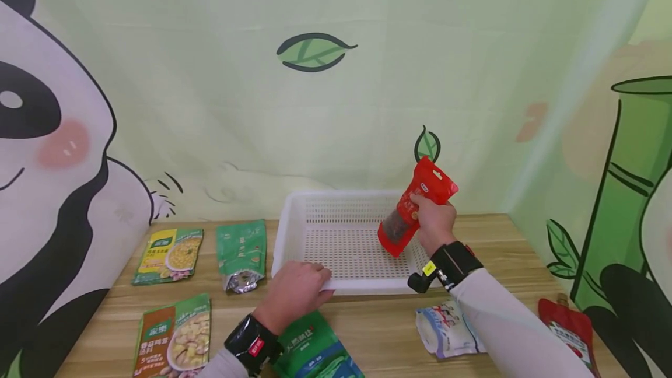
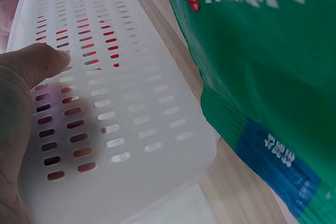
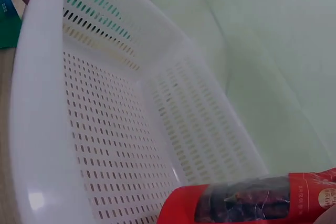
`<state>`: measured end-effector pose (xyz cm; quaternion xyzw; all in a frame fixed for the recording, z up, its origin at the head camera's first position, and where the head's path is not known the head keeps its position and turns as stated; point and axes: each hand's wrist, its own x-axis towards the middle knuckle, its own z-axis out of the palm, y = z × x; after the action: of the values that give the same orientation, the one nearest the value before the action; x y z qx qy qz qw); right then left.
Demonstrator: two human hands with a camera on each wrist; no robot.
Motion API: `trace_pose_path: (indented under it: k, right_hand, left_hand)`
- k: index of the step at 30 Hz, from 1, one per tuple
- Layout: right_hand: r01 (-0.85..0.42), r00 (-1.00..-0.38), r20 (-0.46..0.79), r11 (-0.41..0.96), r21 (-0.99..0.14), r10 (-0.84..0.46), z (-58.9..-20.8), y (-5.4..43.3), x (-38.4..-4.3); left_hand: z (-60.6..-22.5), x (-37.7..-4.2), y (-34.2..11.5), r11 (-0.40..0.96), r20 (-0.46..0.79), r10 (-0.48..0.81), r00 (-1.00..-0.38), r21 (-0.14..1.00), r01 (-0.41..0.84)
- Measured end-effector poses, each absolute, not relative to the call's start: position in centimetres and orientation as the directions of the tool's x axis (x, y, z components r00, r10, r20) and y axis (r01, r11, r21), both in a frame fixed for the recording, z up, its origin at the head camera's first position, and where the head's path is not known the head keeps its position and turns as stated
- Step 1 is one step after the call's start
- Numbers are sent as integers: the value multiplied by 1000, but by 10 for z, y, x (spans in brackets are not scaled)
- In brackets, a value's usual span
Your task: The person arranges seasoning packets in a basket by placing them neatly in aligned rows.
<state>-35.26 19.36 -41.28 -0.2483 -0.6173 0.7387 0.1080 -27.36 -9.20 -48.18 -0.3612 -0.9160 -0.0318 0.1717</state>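
Note:
My right hand (image 1: 436,223) holds a red pouch (image 1: 427,178) with a clear window showing dark pieces. It tilts above the right part of a white perforated plastic basket (image 1: 367,287); in the right wrist view the pouch (image 3: 184,205) shows at the bottom. With my left hand (image 1: 294,293) I grip the basket's front rim near its left corner. In the left wrist view the thumb (image 2: 39,62) lies on the outer wall, and the fingers show dimly through the slots. A green pouch (image 1: 320,349) lies on the table just in front of the left hand.
Left of the basket lie a yellow-green packet (image 1: 169,254), a green pouch with a silver end (image 1: 242,252) and a brown-green packet (image 1: 173,334). To the right are a white-blue pouch (image 1: 446,328) and a red spouted pouch (image 1: 567,325). A printed curtain (image 1: 220,104) hangs behind.

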Motion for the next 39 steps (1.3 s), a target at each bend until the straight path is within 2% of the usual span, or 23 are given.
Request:
trace_pose_path:
  k: [10,22,33,39]
  right_hand:
    - [142,-855,-169,-93,-986,490,-424,186,-352]
    - [141,-909,-126,8,-990,398,-434,184,-350]
    - [53,-943,-15,106,-993,331,-443,179,-344]
    - [58,-953,-11,146,-988,302,-446,176,-341]
  left_hand:
    - [-487,-275,-91,730,376,656,-654,-97,677]
    - [-485,-274,-91,737,368,650,-665,-92,670]
    - [-486,-274,-91,740,369,645,-669,-84,667]
    - [-488,-275,-92,735,383,647,-660,-83,673]
